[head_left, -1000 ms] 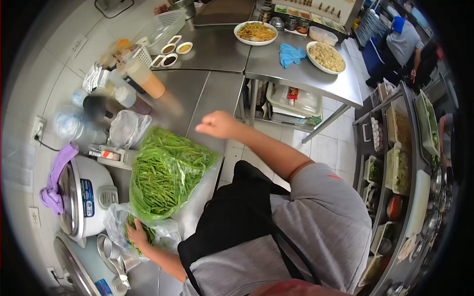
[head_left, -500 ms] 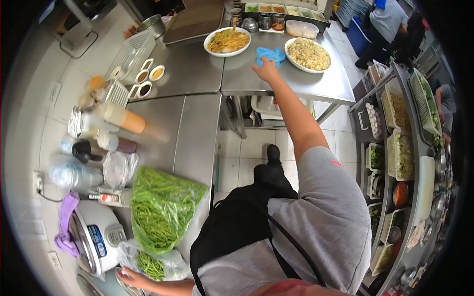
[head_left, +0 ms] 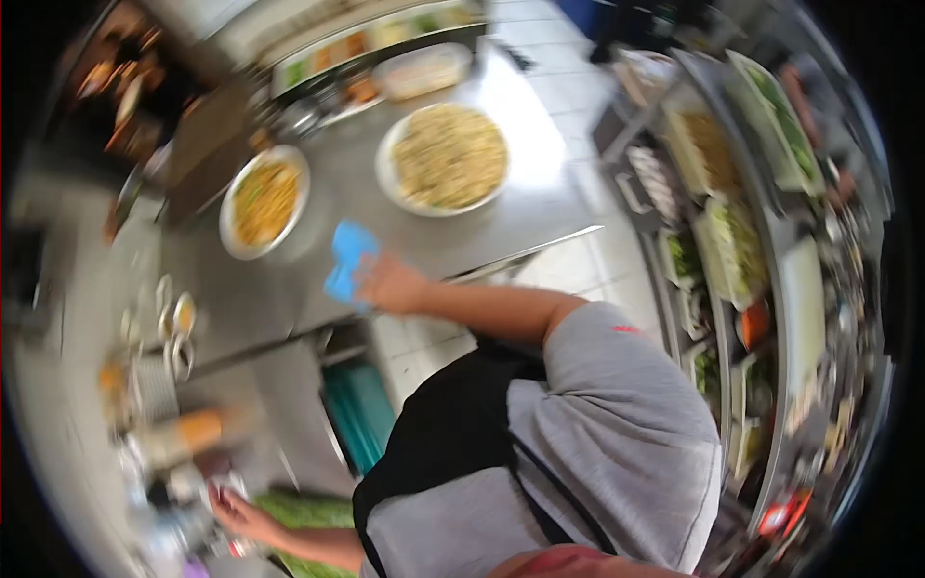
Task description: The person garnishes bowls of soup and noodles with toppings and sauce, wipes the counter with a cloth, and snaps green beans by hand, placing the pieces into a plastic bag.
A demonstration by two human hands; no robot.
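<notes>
My right hand [head_left: 390, 283] is closed on a blue cloth [head_left: 351, 260] at the front edge of the steel table [head_left: 337, 217]. Beyond the cloth stand an oval white dish of noodles [head_left: 265, 204] and a larger white dish heaped with fried rice [head_left: 450, 156]. At the lower left, my left hand [head_left: 243, 515] is blurred, its fingers loosely bent and seemingly apart with nothing visible in them. It hovers near a bag of green beans [head_left: 308, 520] and the bottles, one with an orange filling [head_left: 199, 431].
Small sauce cups [head_left: 181, 318] sit at the left. A topping tray [head_left: 385, 39] and a lidded plastic tub [head_left: 422, 70] line the table's back. On the right stands a shelf rack [head_left: 771, 260] with baskets of vegetables. A teal bin [head_left: 358, 409] is below the counter.
The view has turned and blurred. My right hand has drawn the blue cloth from between the dishes toward the table's front edge. My left hand has left the cooker's side and risen near the bottles.
</notes>
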